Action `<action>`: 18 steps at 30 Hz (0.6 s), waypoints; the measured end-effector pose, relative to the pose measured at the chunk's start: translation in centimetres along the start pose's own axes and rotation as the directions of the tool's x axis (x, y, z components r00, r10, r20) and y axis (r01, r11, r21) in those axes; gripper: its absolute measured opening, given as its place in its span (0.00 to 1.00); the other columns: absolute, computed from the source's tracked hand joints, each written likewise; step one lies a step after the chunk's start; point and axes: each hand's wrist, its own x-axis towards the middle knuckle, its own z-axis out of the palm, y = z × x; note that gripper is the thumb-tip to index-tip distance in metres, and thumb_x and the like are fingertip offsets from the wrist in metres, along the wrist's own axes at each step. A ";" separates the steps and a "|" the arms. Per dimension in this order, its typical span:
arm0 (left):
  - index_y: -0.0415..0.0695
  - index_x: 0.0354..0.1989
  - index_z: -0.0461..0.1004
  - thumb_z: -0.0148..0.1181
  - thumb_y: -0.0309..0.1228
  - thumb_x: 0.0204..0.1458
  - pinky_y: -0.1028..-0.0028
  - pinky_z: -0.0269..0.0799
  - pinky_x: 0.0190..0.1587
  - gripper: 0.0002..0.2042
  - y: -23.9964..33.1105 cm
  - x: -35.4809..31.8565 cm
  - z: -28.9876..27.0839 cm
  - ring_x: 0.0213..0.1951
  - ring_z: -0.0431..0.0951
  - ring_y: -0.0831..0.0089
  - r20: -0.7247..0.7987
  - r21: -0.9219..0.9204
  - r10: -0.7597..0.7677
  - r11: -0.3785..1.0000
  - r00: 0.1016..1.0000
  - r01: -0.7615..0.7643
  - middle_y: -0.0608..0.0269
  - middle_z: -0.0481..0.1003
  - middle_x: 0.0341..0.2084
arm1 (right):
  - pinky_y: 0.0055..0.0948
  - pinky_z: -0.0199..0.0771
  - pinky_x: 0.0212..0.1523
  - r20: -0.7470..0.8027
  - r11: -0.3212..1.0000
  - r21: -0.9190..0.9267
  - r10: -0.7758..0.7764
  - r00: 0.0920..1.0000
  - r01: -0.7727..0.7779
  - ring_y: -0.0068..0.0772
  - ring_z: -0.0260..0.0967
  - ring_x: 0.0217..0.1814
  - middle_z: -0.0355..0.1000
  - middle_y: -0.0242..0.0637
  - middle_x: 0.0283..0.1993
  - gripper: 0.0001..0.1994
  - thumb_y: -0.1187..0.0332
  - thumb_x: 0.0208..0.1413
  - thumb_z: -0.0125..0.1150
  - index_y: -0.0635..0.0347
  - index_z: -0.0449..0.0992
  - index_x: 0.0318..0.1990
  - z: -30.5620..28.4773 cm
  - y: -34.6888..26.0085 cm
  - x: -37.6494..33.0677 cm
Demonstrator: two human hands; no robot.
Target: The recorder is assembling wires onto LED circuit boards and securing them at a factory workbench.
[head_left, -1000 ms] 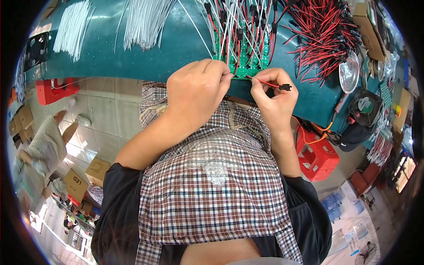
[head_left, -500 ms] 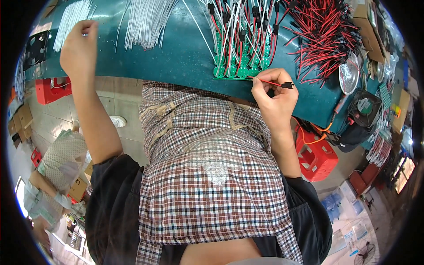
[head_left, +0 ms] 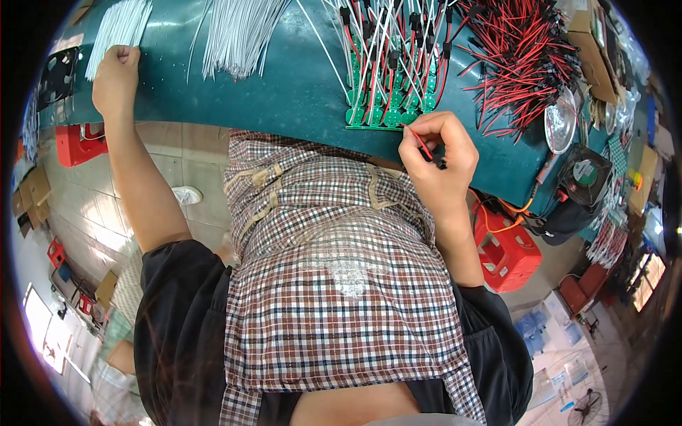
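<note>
My right hand (head_left: 446, 157) is closed on a red and black connector lead (head_left: 423, 146), held by the near edge of a green circuit board panel (head_left: 374, 118). The lead's black plug is mostly hidden in the palm. White wires and red-and-black leads with black plugs stand up from the panel. At the far left, my left hand (head_left: 115, 82) has its thumb and fingers pinched together beside the near end of a bundle of white wires (head_left: 117, 35). Whether a wire is between those fingertips cannot be seen.
A second white wire bundle (head_left: 238, 42) lies on the green tabletop (head_left: 298, 99). A heap of red and black leads (head_left: 515, 64) is at the far right. Near it are a soldering iron (head_left: 547, 167), a small fan (head_left: 586, 170) and a red stool (head_left: 506, 248).
My left hand has come down slightly to the white wires' near end. My right hand has turned the lead, tucking its plug into the palm. A person at the lower left has moved.
</note>
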 end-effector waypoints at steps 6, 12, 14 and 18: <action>0.49 0.44 0.81 0.59 0.47 0.56 0.63 0.76 0.46 0.16 1.7 -1.3 -0.7 0.42 0.82 0.56 -0.162 0.104 0.088 0.992 0.983 -0.071 0.56 0.83 0.37 | 0.25 0.71 0.26 0.041 0.994 -0.093 -0.051 0.998 0.055 0.27 0.71 0.25 0.73 0.35 0.30 0.10 0.83 0.42 0.68 0.62 0.74 0.32 0.3 -0.6 0.4; 0.43 0.43 0.82 0.65 0.44 0.55 0.73 0.73 0.37 0.17 6.4 -5.0 -3.1 0.33 0.80 0.72 0.042 -0.479 0.109 0.875 0.993 -0.076 0.62 0.81 0.29 | 0.24 0.71 0.26 0.049 0.999 -0.050 0.018 0.999 -0.015 0.24 0.72 0.25 0.74 0.35 0.29 0.08 0.82 0.45 0.68 0.64 0.79 0.35 0.5 -0.9 0.5; 0.41 0.43 0.82 0.68 0.43 0.55 0.79 0.70 0.33 0.17 9.2 -6.0 -2.8 0.30 0.76 0.81 0.157 -0.641 0.177 0.766 0.972 -0.036 0.67 0.80 0.28 | 0.21 0.70 0.27 0.040 0.998 -0.055 0.044 0.998 -0.042 0.21 0.70 0.25 0.75 0.34 0.30 0.07 0.82 0.47 0.69 0.66 0.79 0.35 0.4 -0.8 0.5; 0.41 0.40 0.81 0.69 0.41 0.55 0.83 0.63 0.28 0.15 11.2 -6.9 -2.5 0.28 0.71 0.88 0.321 -0.706 0.297 0.708 0.899 0.018 0.75 0.76 0.25 | 0.18 0.70 0.28 0.040 0.997 -0.023 0.081 0.996 -0.080 0.17 0.69 0.26 0.76 0.34 0.31 0.06 0.82 0.50 0.70 0.68 0.79 0.35 0.4 -0.7 0.5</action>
